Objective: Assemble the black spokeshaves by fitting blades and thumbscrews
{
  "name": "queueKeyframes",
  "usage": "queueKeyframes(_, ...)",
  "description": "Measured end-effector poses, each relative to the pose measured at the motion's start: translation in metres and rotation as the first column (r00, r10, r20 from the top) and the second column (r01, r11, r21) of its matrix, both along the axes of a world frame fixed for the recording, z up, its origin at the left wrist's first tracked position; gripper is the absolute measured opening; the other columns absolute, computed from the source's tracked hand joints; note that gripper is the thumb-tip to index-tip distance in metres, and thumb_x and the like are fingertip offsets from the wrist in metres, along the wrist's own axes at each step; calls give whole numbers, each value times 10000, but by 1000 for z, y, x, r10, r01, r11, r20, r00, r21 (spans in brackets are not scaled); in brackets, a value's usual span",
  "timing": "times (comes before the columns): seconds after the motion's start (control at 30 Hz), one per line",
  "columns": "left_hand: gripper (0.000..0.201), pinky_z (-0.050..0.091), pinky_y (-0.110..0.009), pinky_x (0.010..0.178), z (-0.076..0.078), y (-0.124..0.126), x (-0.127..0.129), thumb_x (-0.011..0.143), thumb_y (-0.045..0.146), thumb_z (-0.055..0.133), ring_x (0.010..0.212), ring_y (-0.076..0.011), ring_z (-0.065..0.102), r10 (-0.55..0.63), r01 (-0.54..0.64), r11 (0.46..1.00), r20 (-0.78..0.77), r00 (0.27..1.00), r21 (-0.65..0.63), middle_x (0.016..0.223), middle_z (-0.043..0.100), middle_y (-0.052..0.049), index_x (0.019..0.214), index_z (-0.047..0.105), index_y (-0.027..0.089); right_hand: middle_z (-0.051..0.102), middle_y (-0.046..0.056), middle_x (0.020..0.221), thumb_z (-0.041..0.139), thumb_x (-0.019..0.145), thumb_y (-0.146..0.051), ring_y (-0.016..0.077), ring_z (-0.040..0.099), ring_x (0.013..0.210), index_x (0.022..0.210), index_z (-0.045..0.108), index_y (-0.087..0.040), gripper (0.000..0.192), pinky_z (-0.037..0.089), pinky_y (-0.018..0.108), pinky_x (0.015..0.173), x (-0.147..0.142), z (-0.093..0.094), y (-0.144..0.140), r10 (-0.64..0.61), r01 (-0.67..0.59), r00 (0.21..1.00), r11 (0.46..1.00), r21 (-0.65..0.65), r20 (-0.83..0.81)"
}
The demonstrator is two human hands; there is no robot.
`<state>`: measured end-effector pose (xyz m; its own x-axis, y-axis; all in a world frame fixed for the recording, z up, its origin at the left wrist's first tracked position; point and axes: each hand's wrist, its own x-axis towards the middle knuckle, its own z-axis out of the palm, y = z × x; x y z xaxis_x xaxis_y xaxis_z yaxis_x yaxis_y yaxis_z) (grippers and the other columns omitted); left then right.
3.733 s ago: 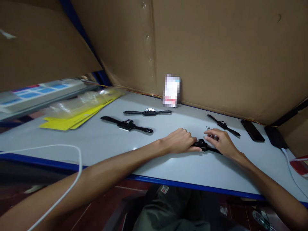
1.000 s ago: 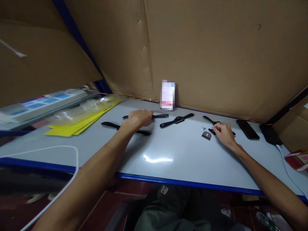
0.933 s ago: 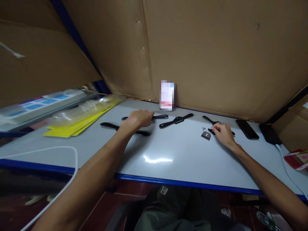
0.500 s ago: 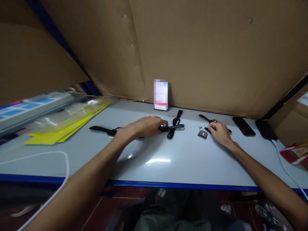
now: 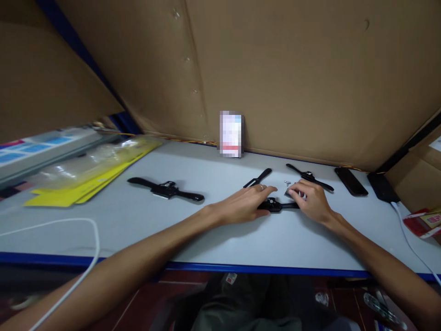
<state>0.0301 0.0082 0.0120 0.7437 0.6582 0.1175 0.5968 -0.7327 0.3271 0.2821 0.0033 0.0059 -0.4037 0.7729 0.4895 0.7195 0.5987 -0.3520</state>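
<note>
A black smartwatch lies flat on the white table between my hands. My left hand presses on its left strap, with a ring on one finger. My right hand holds the right strap end with curled fingers. A small grey piece lies at those fingertips, and a tiny metal part sits just behind it. A second watch lies slantwise behind my left hand. A third watch lies behind my right hand, and another watch lies off to the left.
A dark phone and a black device with a white cable lie at the far right. A small box leans on the cardboard back wall. Yellow packets lie at the left, and a white cable loops near the front edge.
My left hand carried one watch from the back left to in front of my right hand and set it down. My right hand moved from the rear watch onto this one's strap.
</note>
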Motion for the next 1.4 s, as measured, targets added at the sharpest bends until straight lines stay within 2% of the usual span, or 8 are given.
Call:
queueKeyframes(0.1, 508, 513, -357, 831, -8, -1, 7, 913, 308, 658, 1005, -249, 646, 28, -29, 999, 45, 999, 41, 1116, 665, -126, 1357, 485, 131, 701, 40, 872, 610, 964, -248, 197, 625, 797, 999, 726, -204, 130, 485, 342, 758, -13, -5, -11, 81, -81, 994, 997, -9, 74)
queueKeyframes(0.2, 424, 506, -391, 842, -14, -1, 12, 941, 449, 654, 994, -273, 641, 80, -79, 988, -2, 997, 134, 1054, 672, -126, 1188, 564, 117, 709, 55, 924, 621, 966, -245, 219, 636, 876, 1096, 718, -208, 167, 504, 369, 800, -22, -11, -15, 92, -91, 988, 996, -12, 126)
queueKeyframes(0.4, 492, 466, -373, 728, -12, 1, 15, 957, 614, 576, 879, -266, 648, 148, -115, 959, -111, 983, 258, 973, 685, -123, 1031, 620, 130, 719, 61, 900, 604, 966, -215, 204, 645, 816, 1040, 740, -183, 158, 506, 347, 748, -23, -12, -14, 92, -88, 986, 996, -32, 138)
queueKeyframes(0.67, 542, 396, -350, 590, -13, -4, 17, 1015, 610, 451, 798, -266, 680, 157, -115, 959, -147, 977, 258, 930, 713, -156, 1000, 680, 120, 719, 75, 936, 517, 994, -196, 218, 630, 859, 1096, 725, -181, 233, 498, 352, 736, -26, -13, -22, 111, -114, 982, 993, 6, 155)
queueKeyframes(0.87, 682, 392, -356, 559, -13, -4, 18, 1027, 666, 329, 711, -264, 688, 121, -60, 948, -180, 976, 313, 843, 725, -179, 955, 702, 99, 692, 80, 1004, 543, 992, -206, 237, 593, 944, 1102, 711, -201, 202, 498, 436, 890, -29, -11, -21, 150, -159, 979, 986, 58, 138)
queueKeyframes(1.0, 718, 387, -342, 549, -10, -7, 20, 1025, 684, 288, 654, -267, 692, 120, -37, 951, -257, 959, 307, 822, 737, -173, 1027, 685, 86, 692, 69, 945, 544, 995, -204, 211, 622, 862, 1062, 717, -194, 187, 519, 388, 819, -28, -11, -19, 145, -149, 982, 989, 22, 119)
queueKeyframes(1.13, 722, 391, -337, 546, -8, -10, 19, 1039, 665, 251, 663, -261, 695, 130, -55, 952, -234, 963, 301, 836, 740, -166, 1019, 697, 98, 690, 70, 956, 543, 994, -206, 197, 641, 834, 1066, 716, -186, 189, 522, 350, 751, -25, -12, -19, 131, -132, 983, 991, -6, 126)
queueKeyframes(1.4, 779, 423, -367, 582, -9, -5, 15, 993, 740, 286, 625, -257, 680, 105, -44, 966, -228, 968, 256, 774, 735, -171, 841, 738, 125, 686, 93, 967, 528, 985, -171, 220, 612, 898, 973, 696, -163, 169, 529, 382, 813, -23, -8, -20, 206, -221, 969, 969, 111, 134)
